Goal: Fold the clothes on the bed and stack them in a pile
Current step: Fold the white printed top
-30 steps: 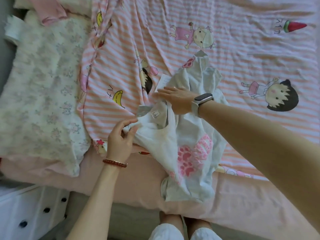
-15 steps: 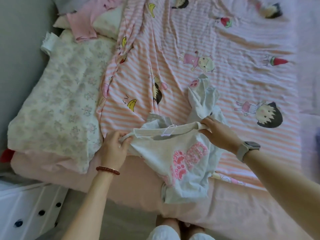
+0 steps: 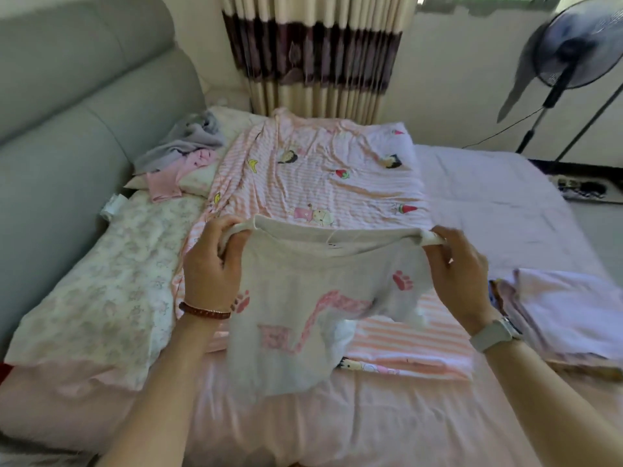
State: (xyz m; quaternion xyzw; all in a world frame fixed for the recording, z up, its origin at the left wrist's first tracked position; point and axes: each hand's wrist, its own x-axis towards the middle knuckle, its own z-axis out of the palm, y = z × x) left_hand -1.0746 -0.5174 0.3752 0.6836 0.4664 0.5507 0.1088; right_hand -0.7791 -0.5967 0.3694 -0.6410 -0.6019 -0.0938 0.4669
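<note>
A light grey garment with pink paw prints and pink lettering (image 3: 313,298) hangs in the air above the bed, stretched wide by its top edge. My left hand (image 3: 210,264) grips its left corner and my right hand (image 3: 455,267) grips its right corner. Its lower part dangles crumpled over the pink bed sheet (image 3: 303,423). A folded pile of pale lilac and pink cloth (image 3: 566,315) lies on the bed at the right. Unfolded grey clothes (image 3: 188,143) and pink clothes (image 3: 175,176) lie heaped near the headboard at the far left.
A pink-striped cartoon blanket (image 3: 320,176) is spread over the middle of the bed. A floral pillow (image 3: 108,281) lies at the left beside a grey padded headboard (image 3: 67,106). A standing fan (image 3: 573,52) and a striped curtain (image 3: 313,55) are behind the bed.
Both hands lifted the grey garment off the bed and pulled it wide apart. The view rose from looking down at the blanket to looking across the whole bed.
</note>
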